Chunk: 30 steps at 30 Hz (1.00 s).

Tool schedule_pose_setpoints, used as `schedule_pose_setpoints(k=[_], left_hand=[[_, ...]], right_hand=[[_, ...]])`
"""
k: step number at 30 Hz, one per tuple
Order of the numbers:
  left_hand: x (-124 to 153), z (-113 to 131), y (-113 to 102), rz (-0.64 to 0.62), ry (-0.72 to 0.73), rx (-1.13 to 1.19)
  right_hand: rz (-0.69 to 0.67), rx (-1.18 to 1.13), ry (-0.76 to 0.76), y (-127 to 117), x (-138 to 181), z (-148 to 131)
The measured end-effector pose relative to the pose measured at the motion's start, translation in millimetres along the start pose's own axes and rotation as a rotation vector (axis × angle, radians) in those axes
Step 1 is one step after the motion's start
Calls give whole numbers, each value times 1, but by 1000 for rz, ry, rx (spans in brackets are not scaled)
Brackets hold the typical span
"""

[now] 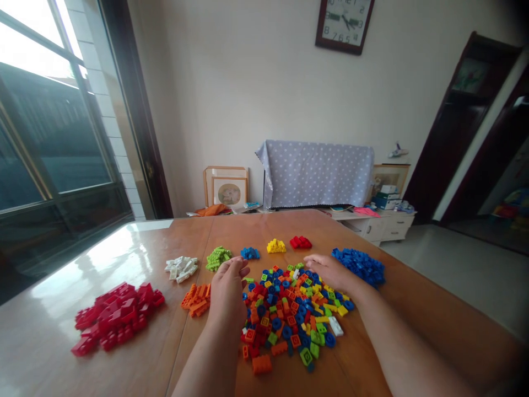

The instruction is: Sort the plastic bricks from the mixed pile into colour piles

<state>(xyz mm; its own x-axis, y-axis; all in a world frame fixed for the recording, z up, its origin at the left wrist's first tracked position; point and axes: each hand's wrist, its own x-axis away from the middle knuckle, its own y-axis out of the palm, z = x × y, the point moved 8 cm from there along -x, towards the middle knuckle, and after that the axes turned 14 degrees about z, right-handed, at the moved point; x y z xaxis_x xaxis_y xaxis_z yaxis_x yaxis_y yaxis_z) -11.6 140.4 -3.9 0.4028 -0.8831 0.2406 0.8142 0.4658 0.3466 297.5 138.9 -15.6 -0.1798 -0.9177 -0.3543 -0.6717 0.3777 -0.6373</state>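
Note:
A large heap of mixed small toy building bricks (285,320) lies in front of me, in orange, red, blue, green, yellow and white. My left hand (230,275) is at the heap's left edge with its fingers curled in; what they hold, if anything, is hidden. Beyond it sit a green brick pile (217,257) and a small blue brick pile (250,253). Over the heap's far right side reaches my right hand (327,270), its fingers stretched out to the left and no brick visible in them. A bigger blue brick pile (359,266) lies just beyond that hand.
Toward the left are a red brick pile (118,315), a white brick pile (182,268) and an orange brick pile (195,300). Farther back sit a yellow brick pile (276,246) and a small red brick pile (300,242). All rest on a brown wooden table (438,314).

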Motion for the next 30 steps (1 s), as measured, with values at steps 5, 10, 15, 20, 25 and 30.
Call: schedule_pose_setpoints(k=[5, 10, 15, 20, 25, 30], left_hand=[[-1, -3, 0, -7, 19, -18], [1, -2, 1, -29, 39, -31], [14, 1, 6, -65, 71, -99], [30, -6, 24, -216, 89, -214], [32, -8, 26, -235, 108, -270], [32, -6, 26, -259, 114, -273]], right_hand=[[47, -9, 32, -6, -1, 5], [62, 84, -40, -3, 1, -9], [19, 233, -179, 11, 7, -29], [-47, 285, -213, 26, 5, -24], [-26, 264, -187, 25, 0, -16], [-6, 251, -188, 19, 1, -21]])
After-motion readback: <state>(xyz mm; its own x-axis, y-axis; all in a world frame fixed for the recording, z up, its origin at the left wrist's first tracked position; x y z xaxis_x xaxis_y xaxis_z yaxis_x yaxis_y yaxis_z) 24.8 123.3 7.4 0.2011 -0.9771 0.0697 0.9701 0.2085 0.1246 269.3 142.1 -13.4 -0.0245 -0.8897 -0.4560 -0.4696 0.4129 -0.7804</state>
